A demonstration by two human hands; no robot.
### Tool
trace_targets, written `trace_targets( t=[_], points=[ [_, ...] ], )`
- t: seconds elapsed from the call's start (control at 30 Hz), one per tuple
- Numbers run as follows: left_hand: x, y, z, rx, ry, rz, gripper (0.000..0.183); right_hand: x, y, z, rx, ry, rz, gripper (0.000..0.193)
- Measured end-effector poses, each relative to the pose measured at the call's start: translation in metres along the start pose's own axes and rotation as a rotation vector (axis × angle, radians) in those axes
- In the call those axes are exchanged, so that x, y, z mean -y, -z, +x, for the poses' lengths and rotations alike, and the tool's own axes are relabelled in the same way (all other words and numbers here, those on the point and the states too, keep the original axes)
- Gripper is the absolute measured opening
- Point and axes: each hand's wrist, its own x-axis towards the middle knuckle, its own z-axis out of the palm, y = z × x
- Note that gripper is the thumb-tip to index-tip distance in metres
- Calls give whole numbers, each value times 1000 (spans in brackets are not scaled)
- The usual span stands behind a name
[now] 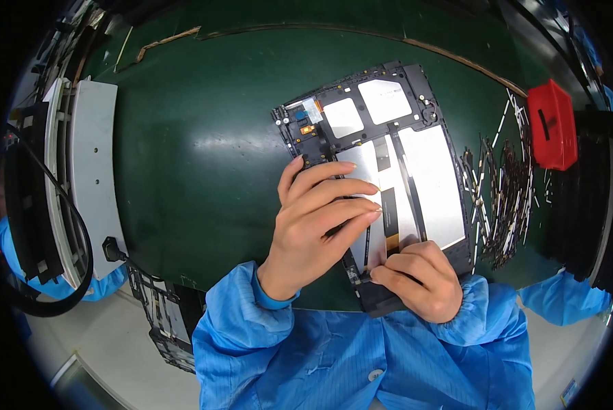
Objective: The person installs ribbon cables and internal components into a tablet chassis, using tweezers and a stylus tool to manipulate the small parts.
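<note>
An opened tablet housing (433, 184) lies tilted on the green table in front of me. Silver plates, white rectangles, dark strips and flex cables show inside it. My left hand (313, 222) rests over its left side with the fingers stretched out across a silver panel (356, 164); it grips nothing. Low on the housing, near the table's front edge, my right hand (423, 281) has its fingertips pinched together by the lower end of that panel. Whatever is between those fingertips is too small and hidden to make out.
Thin black and white strips (505, 195) lie heaped right of the housing, beside a red bin (554, 126). A light grey panel (96, 178) and a black cable (81, 232) are at the left. More housings (163, 314) sit below the table's front edge.
</note>
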Motion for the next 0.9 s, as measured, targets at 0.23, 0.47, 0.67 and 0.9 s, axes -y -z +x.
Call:
trace_targets(
  t=[0.23,0.47,0.67,0.9],
  points=[
    [-7,2,1,-20,58,-45,25,2,0,3,-20,-5,14,23],
    [-11,13,-20,138,-41,408,44,3,7,4,42,-5,-68,15],
    [-16,17,-41,238,50,534,70,16,17,12,121,-72,3,24],
    [-20,14,3,151,156,463,54,16,33,20,303,-194,-63,49]
  ],
)
